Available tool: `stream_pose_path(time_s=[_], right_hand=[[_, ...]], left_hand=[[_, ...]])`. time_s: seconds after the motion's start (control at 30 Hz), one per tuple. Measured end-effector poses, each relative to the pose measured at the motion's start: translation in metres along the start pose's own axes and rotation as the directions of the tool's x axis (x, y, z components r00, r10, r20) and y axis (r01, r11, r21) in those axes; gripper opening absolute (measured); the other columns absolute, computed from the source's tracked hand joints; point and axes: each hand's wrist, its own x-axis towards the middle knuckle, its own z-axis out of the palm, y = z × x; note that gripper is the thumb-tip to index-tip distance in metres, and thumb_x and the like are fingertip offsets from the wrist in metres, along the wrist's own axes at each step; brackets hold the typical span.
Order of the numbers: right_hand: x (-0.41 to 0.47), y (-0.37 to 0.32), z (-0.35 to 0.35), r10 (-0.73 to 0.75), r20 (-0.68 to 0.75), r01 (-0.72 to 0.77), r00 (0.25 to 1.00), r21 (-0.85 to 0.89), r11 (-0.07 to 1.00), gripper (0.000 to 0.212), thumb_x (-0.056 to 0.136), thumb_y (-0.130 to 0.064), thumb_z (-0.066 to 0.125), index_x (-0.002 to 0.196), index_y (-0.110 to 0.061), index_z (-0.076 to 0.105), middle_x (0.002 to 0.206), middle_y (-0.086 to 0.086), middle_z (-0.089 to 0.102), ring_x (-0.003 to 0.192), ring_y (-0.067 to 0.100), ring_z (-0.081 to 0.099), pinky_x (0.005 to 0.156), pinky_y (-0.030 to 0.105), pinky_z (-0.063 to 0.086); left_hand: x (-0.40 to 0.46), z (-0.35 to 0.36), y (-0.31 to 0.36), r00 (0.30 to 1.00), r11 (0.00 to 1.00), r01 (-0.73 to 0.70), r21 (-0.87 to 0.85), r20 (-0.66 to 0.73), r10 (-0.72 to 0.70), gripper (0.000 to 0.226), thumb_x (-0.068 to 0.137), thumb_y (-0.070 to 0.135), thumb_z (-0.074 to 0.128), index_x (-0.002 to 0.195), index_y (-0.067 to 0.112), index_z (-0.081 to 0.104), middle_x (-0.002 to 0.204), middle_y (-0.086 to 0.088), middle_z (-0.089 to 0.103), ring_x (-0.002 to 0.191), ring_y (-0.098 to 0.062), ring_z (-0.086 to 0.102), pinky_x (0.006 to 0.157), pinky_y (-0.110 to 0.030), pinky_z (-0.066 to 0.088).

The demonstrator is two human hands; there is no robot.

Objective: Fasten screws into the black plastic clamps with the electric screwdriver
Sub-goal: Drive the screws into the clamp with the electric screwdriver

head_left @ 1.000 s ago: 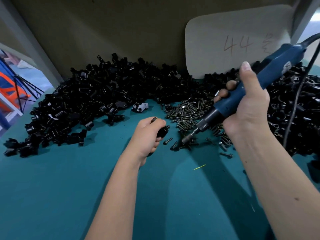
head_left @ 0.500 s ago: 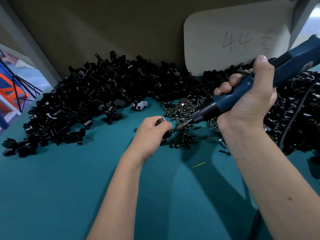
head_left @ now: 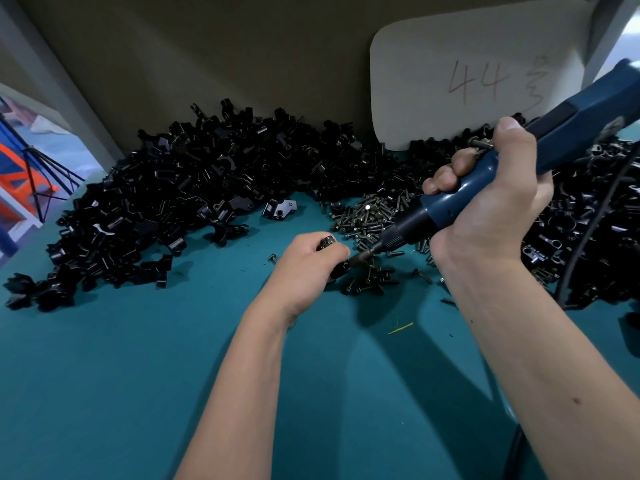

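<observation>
Left hand (head_left: pixel 304 261) fingers clench black clamp (head_left: pixel 341 268); right hand (head_left: pixel 491 206) grips electric screwdriver (head_left: pixel 460 206), bit at clamp. Risk: bit slips off screw, clamp twists in grasp.

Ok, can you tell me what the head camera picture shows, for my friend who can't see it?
A right hand holds a blue electric screwdriver, its tip pressed against a small black clamp gripped in the left hand. Behind them on the green table lie a big pile of black clamps and a heap of screws.

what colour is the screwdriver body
Dark blue, with a black front end; the screwdriver shows clearly in the head view.
</observation>
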Motion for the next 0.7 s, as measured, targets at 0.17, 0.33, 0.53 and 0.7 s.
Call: stream_pose_path(time_s=[0.17, 0.33, 0.53, 0.7], right_hand=[[-0.0011, 0.0001, 0.0007, -0.01, -0.002, 0.01, 1.0, 0.003, 1.0, 0.022, 0.096, -0.018, 0.061, 0.108, -0.012, 0.044, 0.061, 0.002, 0.046, 0.048, 0.018, 0.04, 0.052, 0.03, 0.039], [-0.0035, 0.0023, 0.0017, -0.031, 0.001, 0.031, 1.0, -0.006, 1.0, 0.019, 0.098, -0.016, 0.06, 0.106, -0.01, 0.044, 0.059, 0.001, 0.045, 0.046, 0.017, 0.04, 0.051, 0.029, 0.038], [-0.0042, 0.0028, 0.0006, -0.032, -0.004, 0.032, 0.999, -0.01, 0.999, 0.02, 0.097, -0.017, 0.06, 0.106, -0.011, 0.043, 0.06, 0.002, 0.045, 0.047, 0.018, 0.04, 0.051, 0.03, 0.038], [-0.0062, 0.0029, 0.0023, -0.045, 0.004, 0.045, 0.999, -0.012, 0.999, 0.019, 0.099, -0.016, 0.06, 0.105, -0.011, 0.044, 0.061, 0.003, 0.045, 0.047, 0.018, 0.04, 0.05, 0.03, 0.038]], left_hand=[[-0.0013, -0.0014, 0.001, 1.0, 1.0, 0.008, -0.023, 0.009, -0.008, 0.029, 0.078, 0.038, 0.06, 0.063, 0.027, 0.037, 0.056, 0.011, 0.032, 0.046, -0.009, 0.026, 0.051, -0.03, 0.017], [-0.0009, -0.0016, 0.0012, 1.0, 0.999, 0.012, -0.033, 0.008, -0.011, 0.03, 0.078, 0.038, 0.06, 0.062, 0.027, 0.038, 0.057, 0.011, 0.033, 0.045, -0.007, 0.027, 0.051, -0.03, 0.017], [0.001, -0.0008, -0.0004, 1.0, 1.0, 0.016, -0.018, -0.003, -0.016, 0.031, 0.076, 0.041, 0.061, 0.061, 0.027, 0.038, 0.057, 0.01, 0.034, 0.046, -0.009, 0.028, 0.053, -0.033, 0.017], [0.0007, 0.0005, 0.0009, 0.999, 1.0, 0.021, -0.018, -0.025, -0.021, 0.031, 0.075, 0.043, 0.062, 0.061, 0.027, 0.039, 0.058, 0.01, 0.035, 0.047, -0.01, 0.027, 0.054, -0.033, 0.016]])
